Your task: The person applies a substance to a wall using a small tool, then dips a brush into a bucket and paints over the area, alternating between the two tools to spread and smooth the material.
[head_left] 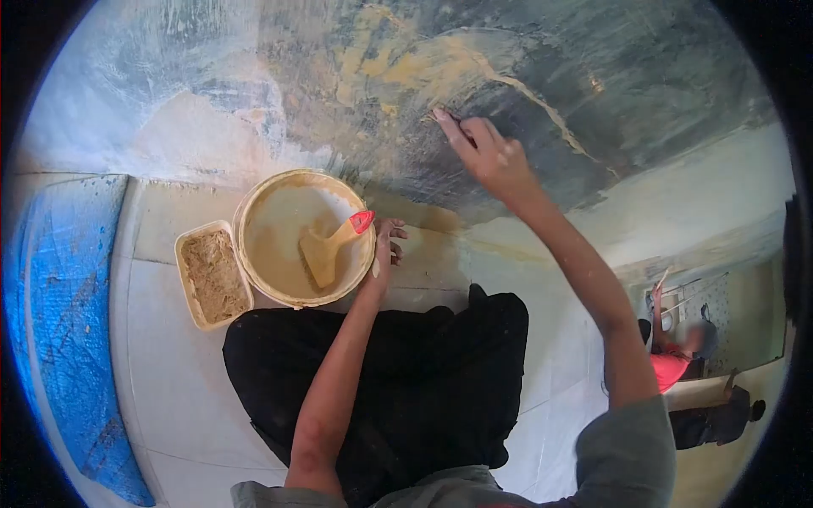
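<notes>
My right hand (491, 157) touches the patchy grey and yellow wall (389, 76), its index finger stretched out to the surface and the other fingers curled. Beside the right rim of a round bucket (262, 203) is my left hand (387, 245), fingers apart, with nothing seen in it. A wide brush (326, 250) with a red handle end lies in the bucket, over pale, cloudy liquid. Left of the bucket, a cream rectangular tub (213, 275) holds brownish, crumbly material.
Blue sheeting (68, 330) lies on the tiled floor (186, 389) at the left. My legs in black clothing (389, 372) are folded below the bucket. At the far right are a person in red (669, 364) and another in dark clothing (716, 419).
</notes>
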The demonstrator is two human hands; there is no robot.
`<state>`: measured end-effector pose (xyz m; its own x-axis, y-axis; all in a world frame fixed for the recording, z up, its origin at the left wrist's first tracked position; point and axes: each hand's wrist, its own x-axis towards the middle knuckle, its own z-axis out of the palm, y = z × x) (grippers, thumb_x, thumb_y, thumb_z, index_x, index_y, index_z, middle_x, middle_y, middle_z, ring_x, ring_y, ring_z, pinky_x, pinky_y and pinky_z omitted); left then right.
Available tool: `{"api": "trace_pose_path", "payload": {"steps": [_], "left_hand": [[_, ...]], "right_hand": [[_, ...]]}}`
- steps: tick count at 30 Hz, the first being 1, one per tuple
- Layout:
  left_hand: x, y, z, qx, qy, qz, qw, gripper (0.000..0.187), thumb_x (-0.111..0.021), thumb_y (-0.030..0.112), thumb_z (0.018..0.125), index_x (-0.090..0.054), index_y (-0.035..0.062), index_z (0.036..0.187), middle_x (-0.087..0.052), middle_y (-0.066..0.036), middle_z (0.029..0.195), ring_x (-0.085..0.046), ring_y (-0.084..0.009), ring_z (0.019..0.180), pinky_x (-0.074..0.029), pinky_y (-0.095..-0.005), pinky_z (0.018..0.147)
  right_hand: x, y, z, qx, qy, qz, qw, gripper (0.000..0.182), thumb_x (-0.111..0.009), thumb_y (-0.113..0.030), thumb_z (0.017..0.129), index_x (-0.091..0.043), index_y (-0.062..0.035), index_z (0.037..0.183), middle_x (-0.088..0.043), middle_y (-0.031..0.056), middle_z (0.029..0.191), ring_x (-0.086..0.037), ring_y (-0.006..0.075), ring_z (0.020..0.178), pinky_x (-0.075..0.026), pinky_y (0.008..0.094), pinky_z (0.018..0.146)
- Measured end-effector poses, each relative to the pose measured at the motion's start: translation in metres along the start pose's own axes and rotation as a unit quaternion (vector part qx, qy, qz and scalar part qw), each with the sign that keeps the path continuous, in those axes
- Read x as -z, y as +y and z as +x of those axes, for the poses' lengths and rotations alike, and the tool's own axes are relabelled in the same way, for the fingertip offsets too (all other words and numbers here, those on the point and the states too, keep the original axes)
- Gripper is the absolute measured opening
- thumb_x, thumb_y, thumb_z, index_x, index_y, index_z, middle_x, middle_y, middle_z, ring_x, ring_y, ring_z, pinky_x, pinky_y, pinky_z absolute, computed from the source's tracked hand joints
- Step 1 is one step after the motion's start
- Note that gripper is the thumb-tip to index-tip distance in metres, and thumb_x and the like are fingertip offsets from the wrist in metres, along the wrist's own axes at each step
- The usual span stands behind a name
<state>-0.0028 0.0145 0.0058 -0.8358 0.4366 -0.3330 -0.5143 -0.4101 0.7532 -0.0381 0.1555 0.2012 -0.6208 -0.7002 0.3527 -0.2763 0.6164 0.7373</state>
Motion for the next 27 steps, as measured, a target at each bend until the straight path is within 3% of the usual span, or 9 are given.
{"api": "trace_pose_path", "payload": {"steps": [3,7,12,16,19,21,22,24,27], "left_hand": [[0.002,-0.001,-0.001,0.002,0.005,-0.011,1.0,0.032,-0.043,0.033,0.091,-0.059,0.0054,0.097,-0.06,-0.004,0.075,-0.047,-0.0071,0.047,-0.038,-0.0217,0.04],[0.001,0.0,0.001,0.013,-0.002,0.001,1.0,0.032,-0.043,0.033,0.091,-0.059,0.0063,0.097,-0.06,-0.004,0.076,-0.047,-0.0072,0.047,-0.039,-0.0219,0.041],[0.001,0.005,-0.002,0.028,-0.014,0.003,1.0,0.032,-0.042,0.035,0.09,-0.057,0.0074,0.099,-0.058,-0.004,0.079,-0.047,-0.0087,0.052,-0.04,-0.0241,0.046],[0.003,0.005,-0.008,0.01,-0.035,0.001,0.999,0.034,-0.042,0.037,0.089,-0.055,0.0085,0.102,-0.055,-0.003,0.084,-0.047,-0.0099,0.059,-0.04,-0.0258,0.053],[0.003,0.003,-0.001,0.032,-0.034,0.023,0.999,0.035,-0.042,0.039,0.09,-0.054,0.0088,0.103,-0.055,-0.003,0.084,-0.047,-0.0098,0.06,-0.04,-0.0256,0.054],[0.001,0.003,-0.003,0.031,-0.037,0.024,0.999,0.036,-0.041,0.039,0.09,-0.054,0.0089,0.103,-0.055,-0.003,0.085,-0.047,-0.0098,0.06,-0.04,-0.0256,0.054],[0.003,0.004,-0.005,0.03,-0.035,0.02,0.999,0.036,-0.041,0.04,0.091,-0.054,0.009,0.104,-0.055,-0.003,0.085,-0.047,-0.0098,0.061,-0.04,-0.0256,0.054],[0.004,0.004,-0.005,0.03,-0.029,0.018,0.999,0.036,-0.04,0.04,0.091,-0.054,0.0089,0.104,-0.054,-0.003,0.085,-0.047,-0.0098,0.061,-0.04,-0.0258,0.054],[0.003,0.007,-0.003,0.028,-0.031,0.031,0.999,0.036,-0.038,0.039,0.091,-0.054,0.0086,0.104,-0.054,-0.003,0.084,-0.047,-0.0099,0.06,-0.039,-0.0261,0.054]], "right_hand": [[0.022,0.03,0.006,-0.146,0.066,0.046,0.986,0.058,-0.059,-0.001,0.075,-0.048,-0.0157,0.13,-0.047,-0.0016,0.077,-0.049,0.0086,0.06,-0.043,0.0235,0.04],[0.009,0.01,-0.013,-0.047,-0.028,0.023,0.998,0.056,-0.059,-0.002,0.076,-0.048,-0.0145,0.129,-0.048,-0.0013,0.077,-0.049,0.0091,0.061,-0.043,0.0237,0.039],[0.018,0.017,-0.01,-0.17,0.033,0.003,0.985,0.058,-0.058,-0.002,0.076,-0.048,-0.0194,0.13,-0.047,-0.0022,0.078,-0.05,0.0101,0.064,-0.044,0.0234,0.04],[0.021,0.029,-0.008,-0.039,-0.036,0.02,0.998,0.057,-0.06,-0.004,0.075,-0.049,-0.0194,0.129,-0.047,0.0,0.078,-0.05,0.0111,0.065,-0.044,0.0237,0.04],[0.018,0.031,-0.004,-0.221,0.124,0.05,0.966,0.059,-0.061,-0.004,0.075,-0.048,-0.019,0.13,-0.048,0.0015,0.079,-0.051,0.0114,0.064,-0.045,0.0238,0.041],[0.007,0.009,-0.013,0.025,-0.053,0.039,0.998,0.061,-0.061,-0.003,0.073,-0.048,-0.0189,0.131,-0.048,0.002,0.078,-0.051,0.0121,0.065,-0.046,0.0241,0.041],[0.013,0.015,-0.007,0.023,-0.052,0.042,0.998,0.061,-0.061,-0.003,0.073,-0.048,-0.0189,0.131,-0.048,0.002,0.078,-0.051,0.0121,0.065,-0.046,0.0241,0.041],[0.026,0.041,0.01,-0.218,0.077,0.059,0.971,0.052,-0.06,-0.002,0.074,-0.055,-0.0193,0.123,-0.052,0.0035,0.083,-0.056,0.0177,0.067,-0.047,0.0305,0.049],[0.014,0.007,0.003,-0.065,-0.092,0.021,0.993,0.048,-0.059,-0.005,0.077,-0.055,-0.0185,0.123,-0.052,0.0034,0.083,-0.056,0.0167,0.068,-0.049,0.0305,0.049]]}}
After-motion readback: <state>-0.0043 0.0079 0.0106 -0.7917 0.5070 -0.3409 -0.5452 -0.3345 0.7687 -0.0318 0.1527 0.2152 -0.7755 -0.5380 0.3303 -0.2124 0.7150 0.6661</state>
